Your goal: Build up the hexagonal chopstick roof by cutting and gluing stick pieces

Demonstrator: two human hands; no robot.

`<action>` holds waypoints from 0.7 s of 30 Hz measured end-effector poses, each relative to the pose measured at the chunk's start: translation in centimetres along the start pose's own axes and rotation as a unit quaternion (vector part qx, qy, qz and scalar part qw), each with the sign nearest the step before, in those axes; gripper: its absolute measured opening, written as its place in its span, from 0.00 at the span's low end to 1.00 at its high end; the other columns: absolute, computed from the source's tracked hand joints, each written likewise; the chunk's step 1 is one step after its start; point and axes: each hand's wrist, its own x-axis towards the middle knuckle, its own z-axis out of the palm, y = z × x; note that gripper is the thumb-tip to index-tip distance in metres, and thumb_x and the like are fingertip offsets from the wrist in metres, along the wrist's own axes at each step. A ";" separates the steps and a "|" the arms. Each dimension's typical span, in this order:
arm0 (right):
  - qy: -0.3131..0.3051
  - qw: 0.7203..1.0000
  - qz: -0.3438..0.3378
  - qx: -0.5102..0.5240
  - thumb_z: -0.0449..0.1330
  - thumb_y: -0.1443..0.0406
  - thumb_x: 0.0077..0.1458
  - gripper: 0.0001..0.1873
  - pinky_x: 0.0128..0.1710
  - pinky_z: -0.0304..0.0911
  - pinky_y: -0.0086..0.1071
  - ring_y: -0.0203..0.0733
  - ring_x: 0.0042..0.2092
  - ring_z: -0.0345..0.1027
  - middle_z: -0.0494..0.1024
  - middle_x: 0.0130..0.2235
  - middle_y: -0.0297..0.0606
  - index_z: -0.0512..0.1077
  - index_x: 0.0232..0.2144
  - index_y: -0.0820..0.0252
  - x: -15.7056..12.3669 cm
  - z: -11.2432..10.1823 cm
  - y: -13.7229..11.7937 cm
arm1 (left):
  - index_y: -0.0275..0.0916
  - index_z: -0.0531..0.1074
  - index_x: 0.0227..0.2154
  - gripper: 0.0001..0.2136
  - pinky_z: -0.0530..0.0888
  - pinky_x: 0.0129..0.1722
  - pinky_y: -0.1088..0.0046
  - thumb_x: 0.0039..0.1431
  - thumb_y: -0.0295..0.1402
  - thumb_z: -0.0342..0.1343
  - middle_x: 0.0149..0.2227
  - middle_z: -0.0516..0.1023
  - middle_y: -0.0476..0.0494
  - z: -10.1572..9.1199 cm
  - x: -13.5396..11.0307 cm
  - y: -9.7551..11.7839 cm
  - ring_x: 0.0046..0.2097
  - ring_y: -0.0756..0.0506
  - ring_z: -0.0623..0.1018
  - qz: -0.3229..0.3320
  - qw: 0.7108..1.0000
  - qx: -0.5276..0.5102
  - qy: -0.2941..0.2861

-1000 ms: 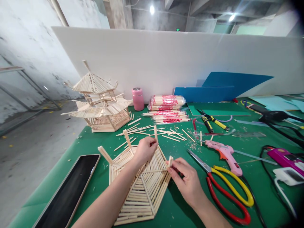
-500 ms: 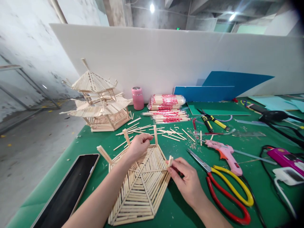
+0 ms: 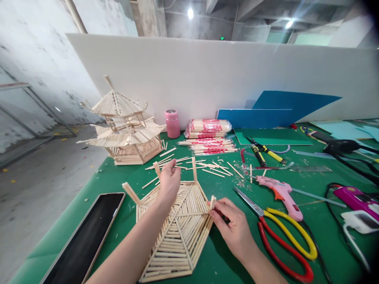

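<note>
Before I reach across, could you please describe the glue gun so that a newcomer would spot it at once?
On the green table, look to the right of the right hand. Beyond the scissors with one red and one yellow handle lies the glue gun, a translucent stick trailing from its rear. Its pink body and orange trigger set it apart from the scissors and the black-and-yellow pliers.

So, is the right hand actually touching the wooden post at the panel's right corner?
Touching. In the head view, the right hand pinches the wooden post, with no gap showing.
</note>
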 end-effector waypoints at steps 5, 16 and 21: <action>-0.006 1.000 0.002 -0.004 0.50 0.67 0.55 0.09 0.35 0.61 0.32 0.40 0.35 0.64 0.69 0.32 0.40 0.71 0.35 0.61 0.1 0.0 0.1 | 0.36 0.73 0.28 0.08 0.70 0.33 0.72 0.42 0.29 0.53 0.33 0.75 0.45 1.1 -1.6 1.2 0.34 0.46 0.74 0.059 0.990 0.041 -0.123; -0.009 1.000 0.004 0.003 0.50 0.67 0.56 0.09 0.35 0.61 0.31 0.39 0.34 0.64 0.69 0.31 0.39 0.70 0.34 0.62 0.1 0.0 -0.1 | 0.37 0.70 0.19 0.08 0.67 0.31 0.72 0.49 0.32 0.50 0.28 0.77 0.44 1.5 -1.9 0.9 0.31 0.45 0.74 0.101 0.973 0.116 -0.170; -0.007 1.000 0.008 0.003 0.50 0.67 0.56 0.09 0.35 0.61 0.31 0.39 0.35 0.64 0.69 0.32 0.40 0.71 0.34 0.62 0.1 0.0 0.0 | 0.37 0.71 0.19 0.09 0.67 0.31 0.73 0.49 0.31 0.49 0.27 0.76 0.46 1.4 -2.0 0.8 0.31 0.46 0.74 0.116 0.969 0.131 -0.175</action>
